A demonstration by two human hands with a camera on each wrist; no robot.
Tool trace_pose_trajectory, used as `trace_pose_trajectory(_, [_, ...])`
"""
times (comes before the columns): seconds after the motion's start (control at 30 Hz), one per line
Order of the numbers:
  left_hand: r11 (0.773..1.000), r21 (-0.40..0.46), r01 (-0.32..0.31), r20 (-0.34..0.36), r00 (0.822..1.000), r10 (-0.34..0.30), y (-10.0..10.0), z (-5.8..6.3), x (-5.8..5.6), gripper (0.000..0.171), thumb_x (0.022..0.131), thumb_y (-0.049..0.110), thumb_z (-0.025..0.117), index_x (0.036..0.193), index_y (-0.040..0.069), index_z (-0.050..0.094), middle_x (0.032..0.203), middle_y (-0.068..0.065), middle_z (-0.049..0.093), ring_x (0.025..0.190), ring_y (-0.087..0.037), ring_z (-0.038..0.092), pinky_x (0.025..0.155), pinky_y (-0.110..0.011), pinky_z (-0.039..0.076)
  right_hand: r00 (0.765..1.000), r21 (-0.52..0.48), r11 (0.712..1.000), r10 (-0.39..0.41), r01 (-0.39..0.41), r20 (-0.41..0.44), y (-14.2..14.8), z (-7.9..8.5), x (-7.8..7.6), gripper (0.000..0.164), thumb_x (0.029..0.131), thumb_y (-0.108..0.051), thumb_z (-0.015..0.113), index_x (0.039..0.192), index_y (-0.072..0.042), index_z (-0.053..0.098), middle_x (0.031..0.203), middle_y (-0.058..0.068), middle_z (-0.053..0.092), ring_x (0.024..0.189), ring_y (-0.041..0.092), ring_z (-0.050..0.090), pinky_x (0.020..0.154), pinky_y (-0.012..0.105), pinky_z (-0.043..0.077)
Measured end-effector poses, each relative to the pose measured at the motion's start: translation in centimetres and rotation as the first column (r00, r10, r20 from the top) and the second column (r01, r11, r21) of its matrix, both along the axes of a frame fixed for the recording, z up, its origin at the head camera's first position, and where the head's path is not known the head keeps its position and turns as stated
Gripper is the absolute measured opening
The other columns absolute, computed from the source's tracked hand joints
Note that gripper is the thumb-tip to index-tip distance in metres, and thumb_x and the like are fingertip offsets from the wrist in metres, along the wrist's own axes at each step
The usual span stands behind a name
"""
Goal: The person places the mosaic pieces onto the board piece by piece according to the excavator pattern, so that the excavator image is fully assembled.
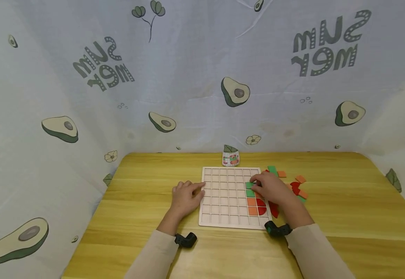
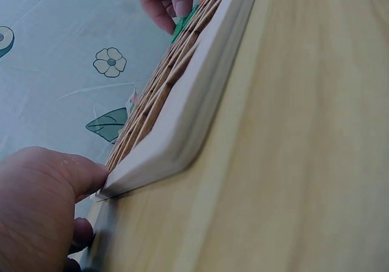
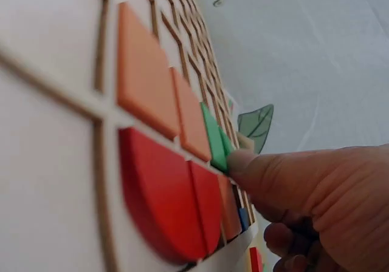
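A pale wooden grid board [image 1: 220, 217] lies on the table. My left hand [image 1: 184, 198] is at its left side, with index finger and thumb touching the edge; in the left wrist view the thumb [image 2: 85, 173] presses against the rim. Over the board's right part, my right hand [image 1: 273, 186] pinches a green tile [image 3: 225, 143] between thumb and fingers, right at the grid. Another green tile [image 3: 213, 129] sits beside it. Toward me, orange square tiles [image 1: 252, 202] and red rounded tiles [image 1: 261, 211] fill neighbouring cells.
Right of the board lie loose pieces: an orange square [image 1: 300, 179], a red piece [image 1: 295, 188] and several others, partly behind my right hand. A small patterned card [image 1: 230, 159] stands behind the board. A printed cloth [image 1: 195, 89] hangs along the table's back.
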State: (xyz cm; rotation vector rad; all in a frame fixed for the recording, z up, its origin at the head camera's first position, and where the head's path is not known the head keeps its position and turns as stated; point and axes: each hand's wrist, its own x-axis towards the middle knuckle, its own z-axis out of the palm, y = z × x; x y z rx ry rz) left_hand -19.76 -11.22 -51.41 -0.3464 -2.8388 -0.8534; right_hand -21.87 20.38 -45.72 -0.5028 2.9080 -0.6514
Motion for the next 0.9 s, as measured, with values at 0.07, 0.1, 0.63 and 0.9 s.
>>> trace_pose_trajectory(0.07, [1.000, 0.000, 0.000, 0.003, 1.000, 0.000, 0.1, 0.0, 0.0, 0.035, 0.098, 0.038, 0.063, 0.132, 0.031, 0.071, 0.078, 0.008, 0.050, 0.079, -0.014, 0.036, 0.080, -0.036, 0.025, 1.000, 0.001, 1.000, 0.006, -0.006, 0.022, -0.1, 0.1, -0.3, 0.024, 0.094, -0.015, 0.071, 0.115, -0.002, 0.072, 0.099, 0.011, 0.066, 0.089, 0.023, 0.058, 0.087, 0.047, 0.053])
trace_pose_trajectory(0.1, [1.000, 0.000, -0.001, 0.005, 1.000, 0.001, 0.1, 0.0, 0.0, 0.035, 0.098, 0.038, 0.063, 0.132, 0.031, 0.071, 0.078, 0.008, 0.049, 0.079, -0.014, 0.036, 0.081, -0.036, 0.025, 0.999, 0.000, 1.000, 0.008, -0.008, 0.033, -0.1, 0.1, -0.4, 0.025, 0.094, -0.014, 0.071, 0.116, -0.002, 0.072, 0.100, 0.011, 0.066, 0.089, 0.023, 0.058, 0.087, 0.047, 0.053])
trace_pose_trajectory(0.63, [1.000, -0.003, -0.009, 0.000, 1.000, 0.009, 0.2, 0.3, 0.1, 0.034, 0.098, 0.037, 0.064, 0.131, 0.030, 0.071, 0.078, 0.007, 0.051, 0.079, -0.014, 0.036, 0.081, -0.037, 0.025, 0.989, -0.089, 0.989, -0.112, 0.120, 0.096, 3.6, 0.4, 0.1, 0.033, 0.101, -0.016, 0.062, 0.131, -0.004, 0.066, 0.107, 0.017, 0.063, 0.089, 0.027, 0.056, 0.074, 0.039, 0.051])
trace_pose_trajectory(0.9, [1.000, -0.013, -0.004, -0.002, 1.000, 0.004, 0.2, 0.1, 0.1, 0.034, 0.098, 0.037, 0.063, 0.131, 0.030, 0.071, 0.079, 0.007, 0.052, 0.079, -0.014, 0.037, 0.080, -0.037, 0.026, 0.959, -0.117, 0.957, -0.252, 0.267, 0.130, 8.3, 0.4, 0.8, 0.040, 0.103, -0.018, 0.058, 0.137, 0.002, 0.058, 0.106, 0.020, 0.062, 0.084, 0.025, 0.057, 0.071, 0.035, 0.051])
